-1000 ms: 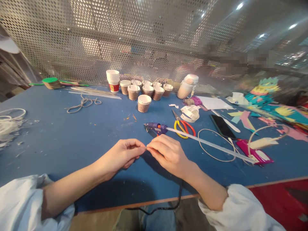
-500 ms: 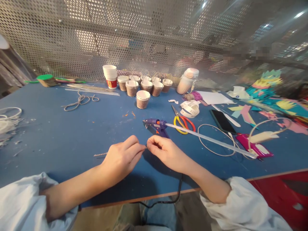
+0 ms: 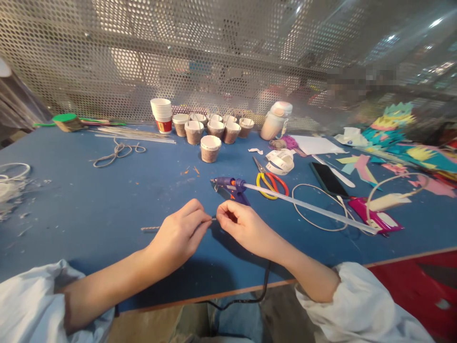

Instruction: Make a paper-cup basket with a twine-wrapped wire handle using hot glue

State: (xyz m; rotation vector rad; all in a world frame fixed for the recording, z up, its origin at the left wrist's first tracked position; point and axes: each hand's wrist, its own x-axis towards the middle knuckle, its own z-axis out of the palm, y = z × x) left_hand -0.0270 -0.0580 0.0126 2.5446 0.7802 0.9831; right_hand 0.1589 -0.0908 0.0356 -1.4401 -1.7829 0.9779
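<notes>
My left hand and my right hand meet over the blue table, fingertips almost touching. Both pinch a thin piece of twine; its free end sticks out to the left of my left hand and lies on the table. Just beyond my right hand lies a purple hot glue gun with a long clear glue stick running off to the right. Its black cord drops over the table's front edge.
Yellow-and-red scissors, a white tape roll, a black phone and a wire hoop lie to the right. Several brown paper cups and a white cup stack stand at the back. Loose string lies left; coloured paper cutouts far right.
My left hand has slid along the twine, so a short free end now shows to its left. Both hands stay pinched together at nearly the same spot.
</notes>
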